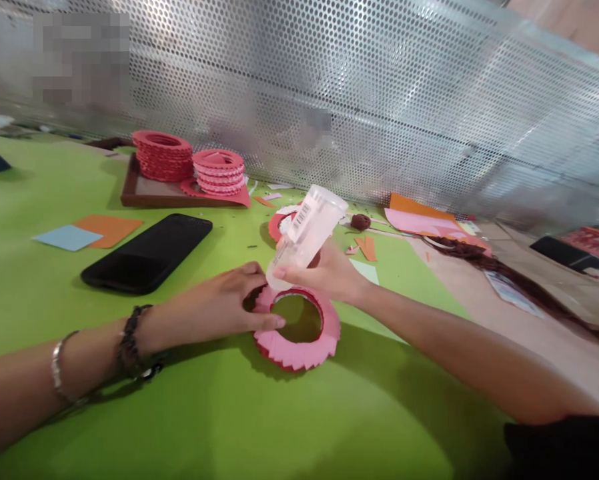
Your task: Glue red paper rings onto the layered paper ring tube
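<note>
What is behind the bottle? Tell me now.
Part of a red ring shows to the left of the bottle, with white material inside it. The bottle and right hand cover much of the rest.

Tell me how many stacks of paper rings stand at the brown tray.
2. One is a tall stack of red paper rings, on the left; the other, a shorter stack of pink and red paper rings, is right of it. Anything behind them is hidden.
</note>
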A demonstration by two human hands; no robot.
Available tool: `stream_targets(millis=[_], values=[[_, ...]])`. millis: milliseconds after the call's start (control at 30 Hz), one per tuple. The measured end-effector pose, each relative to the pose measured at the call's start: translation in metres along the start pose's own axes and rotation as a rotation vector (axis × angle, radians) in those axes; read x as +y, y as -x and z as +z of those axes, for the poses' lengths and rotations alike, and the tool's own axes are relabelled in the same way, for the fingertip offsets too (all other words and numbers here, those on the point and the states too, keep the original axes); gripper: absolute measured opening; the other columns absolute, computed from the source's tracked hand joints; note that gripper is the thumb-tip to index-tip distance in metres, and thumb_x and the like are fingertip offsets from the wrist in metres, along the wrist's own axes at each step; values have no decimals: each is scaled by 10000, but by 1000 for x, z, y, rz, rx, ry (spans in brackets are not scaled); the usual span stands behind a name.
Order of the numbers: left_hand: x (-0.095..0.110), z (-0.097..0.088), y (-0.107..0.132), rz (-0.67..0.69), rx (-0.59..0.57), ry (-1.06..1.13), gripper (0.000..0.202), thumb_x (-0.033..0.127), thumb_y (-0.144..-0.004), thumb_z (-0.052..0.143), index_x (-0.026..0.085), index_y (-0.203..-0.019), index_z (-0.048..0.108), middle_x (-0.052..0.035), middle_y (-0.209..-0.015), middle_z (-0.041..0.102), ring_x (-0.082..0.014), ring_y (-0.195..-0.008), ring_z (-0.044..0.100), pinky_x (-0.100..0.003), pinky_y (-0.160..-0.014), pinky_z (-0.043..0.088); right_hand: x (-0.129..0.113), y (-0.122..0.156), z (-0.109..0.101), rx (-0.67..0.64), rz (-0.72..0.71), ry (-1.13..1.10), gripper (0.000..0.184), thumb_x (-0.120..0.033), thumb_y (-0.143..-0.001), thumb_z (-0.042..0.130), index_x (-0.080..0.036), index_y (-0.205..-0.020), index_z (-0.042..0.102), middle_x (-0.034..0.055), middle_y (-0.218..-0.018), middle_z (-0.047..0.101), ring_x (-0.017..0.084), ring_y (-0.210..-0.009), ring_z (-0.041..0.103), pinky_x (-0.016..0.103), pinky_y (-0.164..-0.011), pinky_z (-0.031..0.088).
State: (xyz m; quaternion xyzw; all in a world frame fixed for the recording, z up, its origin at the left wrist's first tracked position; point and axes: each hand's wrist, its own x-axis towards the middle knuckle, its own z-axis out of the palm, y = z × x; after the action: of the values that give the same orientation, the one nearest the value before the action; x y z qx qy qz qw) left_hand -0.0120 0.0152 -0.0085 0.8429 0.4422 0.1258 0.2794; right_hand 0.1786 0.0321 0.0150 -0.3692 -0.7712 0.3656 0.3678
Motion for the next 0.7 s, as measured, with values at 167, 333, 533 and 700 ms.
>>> stream_targets(millis=[167, 333, 533, 700], values=[[3, 1, -1, -53, -7, -43, 482, 692, -729, 518, 228, -834, 597, -101, -1148, 631, -334, -1040, 609, -431, -880, 499, 10, -3, 3, -4, -6, -81, 338, -508, -717, 755, -210, -691, 598, 7, -690, 642, 165, -654, 597, 302, -598, 515], [2, 0, -3, -31, -18, -39, 452, 636, -750, 529, 210, -871, 620, -89, -1109, 615, -304, -991, 611, -394, -848, 482, 15, -3, 3, 32, 46, -137, 393, -552, -705, 763, -205, -665, 582, -15, -599, 575, 123, -527, 498, 273, -493, 445], [5, -2, -2, -20, -8, -42, 451, 631, -758, 535, 209, -882, 634, -59, -956, 608, -265, -858, 616, -361, -773, 468, 19, 0, -2, 13, 61, -143, 444, -603, -733, 738, -214, -624, 554, -34, -525, 506, 109, -464, 439, 271, -448, 403], [4, 0, -1, -35, 5, -61, 481, 662, -759, 528, 215, -899, 636, -65, -975, 623, -266, -860, 619, -358, -756, 466, 19, 0, -3, 25, 74, -146, 452, -633, -715, 731, -212, -650, 579, -15, -554, 557, 126, -486, 503, 280, -456, 448]])
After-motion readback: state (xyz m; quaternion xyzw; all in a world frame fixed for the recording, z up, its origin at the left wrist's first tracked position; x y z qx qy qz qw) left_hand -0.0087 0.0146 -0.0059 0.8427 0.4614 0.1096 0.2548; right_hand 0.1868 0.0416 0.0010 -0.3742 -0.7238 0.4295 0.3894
